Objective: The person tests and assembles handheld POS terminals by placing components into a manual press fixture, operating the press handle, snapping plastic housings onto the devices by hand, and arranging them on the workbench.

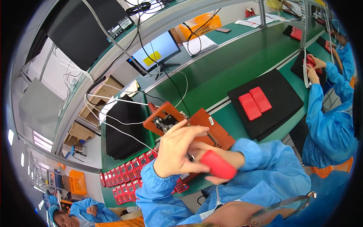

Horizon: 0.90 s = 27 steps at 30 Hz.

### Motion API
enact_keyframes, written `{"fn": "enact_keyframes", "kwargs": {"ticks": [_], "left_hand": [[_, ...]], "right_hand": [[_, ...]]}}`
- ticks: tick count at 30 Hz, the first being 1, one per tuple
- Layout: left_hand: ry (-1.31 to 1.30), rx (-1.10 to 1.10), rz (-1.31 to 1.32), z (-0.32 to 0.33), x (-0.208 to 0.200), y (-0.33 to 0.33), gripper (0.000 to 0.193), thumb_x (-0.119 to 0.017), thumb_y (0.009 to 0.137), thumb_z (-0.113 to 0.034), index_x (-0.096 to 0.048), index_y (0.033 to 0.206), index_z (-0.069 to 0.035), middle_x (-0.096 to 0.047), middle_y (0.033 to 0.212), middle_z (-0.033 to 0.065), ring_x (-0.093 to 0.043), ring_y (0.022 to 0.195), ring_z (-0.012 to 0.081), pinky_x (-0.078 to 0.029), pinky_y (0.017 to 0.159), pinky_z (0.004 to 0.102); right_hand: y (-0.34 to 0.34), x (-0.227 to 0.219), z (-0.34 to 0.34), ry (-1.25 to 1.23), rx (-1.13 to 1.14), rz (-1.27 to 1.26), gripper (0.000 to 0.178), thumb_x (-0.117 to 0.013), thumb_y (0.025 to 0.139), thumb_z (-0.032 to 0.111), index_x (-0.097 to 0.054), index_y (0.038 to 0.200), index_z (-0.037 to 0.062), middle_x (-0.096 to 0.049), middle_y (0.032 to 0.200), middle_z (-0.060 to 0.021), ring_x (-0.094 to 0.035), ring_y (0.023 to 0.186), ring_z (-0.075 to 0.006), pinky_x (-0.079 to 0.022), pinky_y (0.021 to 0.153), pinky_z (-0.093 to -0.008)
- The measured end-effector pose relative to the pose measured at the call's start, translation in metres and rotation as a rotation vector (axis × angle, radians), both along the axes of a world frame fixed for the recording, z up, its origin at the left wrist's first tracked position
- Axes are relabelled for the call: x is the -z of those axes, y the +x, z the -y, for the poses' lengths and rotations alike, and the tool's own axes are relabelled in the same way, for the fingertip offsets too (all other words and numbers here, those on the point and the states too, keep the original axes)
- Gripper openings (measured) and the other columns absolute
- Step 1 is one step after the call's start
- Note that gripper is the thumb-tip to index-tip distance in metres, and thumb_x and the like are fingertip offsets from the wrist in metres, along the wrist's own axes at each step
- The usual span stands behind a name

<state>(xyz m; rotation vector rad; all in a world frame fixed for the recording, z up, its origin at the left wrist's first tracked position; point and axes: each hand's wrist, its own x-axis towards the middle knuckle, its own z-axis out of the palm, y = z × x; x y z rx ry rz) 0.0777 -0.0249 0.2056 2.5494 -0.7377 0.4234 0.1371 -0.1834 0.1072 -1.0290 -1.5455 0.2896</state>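
My left hand (pixel 176 149) is over an orange-brown test fixture (pixel 166 115), its fingers stretched out near the metal clamp (pixel 166 123). Its thumb points to the left edge of a red handheld device housing (pixel 218 164) and seems to touch it. My right hand (pixel 235 158) is closed around this housing, tilted just in front of the fixture. The housing and motion blur hide part of the right fingers. An upright orange-brown plate (pixel 212 128) of the fixture stands behind my hands.
Rows of red keypad devices (pixel 128 170) lie at left beside a stack of black pads (pixel 126 128). Two red housings (pixel 255 103) rest on a black mat (pixel 280 94) at right. A monitor (pixel 157 51) stands behind, with hanging cables. Co-workers in blue (pixel 329 121) sit at right.
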Motion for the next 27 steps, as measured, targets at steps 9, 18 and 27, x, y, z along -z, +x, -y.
{"fn": "enact_keyframes", "kwargs": {"ticks": [9,18,27], "left_hand": [[-0.272,-0.300,0.616,-0.032,-0.057,0.044,0.026,-0.066,0.075,0.000,-0.060,0.100,-0.002,-0.066,0.087,0.0091,-0.061,0.082,0.0167,-0.046,0.082,0.0322],[-0.272,-0.793,0.229,-0.124,0.076,-0.058,0.020,-0.069,0.071,-0.003,-0.050,0.075,-0.004,-0.049,0.068,0.0026,-0.046,0.058,0.0114,-0.035,0.051,0.0257],[-0.595,-0.672,-0.196,-0.066,0.202,-0.077,0.065,-0.088,0.052,-0.021,-0.057,0.105,-0.001,-0.054,0.100,0.0109,-0.056,0.090,0.0272,-0.045,0.080,0.0371]], "right_hand": [[0.024,0.086,0.120,-0.274,0.237,-0.920,0.069,-0.055,0.082,0.055,-0.034,0.125,0.0054,-0.046,0.084,-0.0037,-0.047,0.065,-0.0130,-0.038,0.061,-0.0259],[0.029,0.104,0.122,-0.126,0.346,-0.943,0.084,-0.042,0.084,0.068,-0.025,0.138,0.0061,-0.049,0.093,-0.0084,-0.050,0.070,-0.0133,-0.038,0.063,-0.0252],[0.091,0.050,0.091,-0.489,0.575,0.282,0.072,-0.068,0.079,0.035,-0.036,0.133,-0.0002,-0.044,0.116,-0.0187,-0.047,0.107,-0.0331,-0.039,0.092,-0.0394]]}}
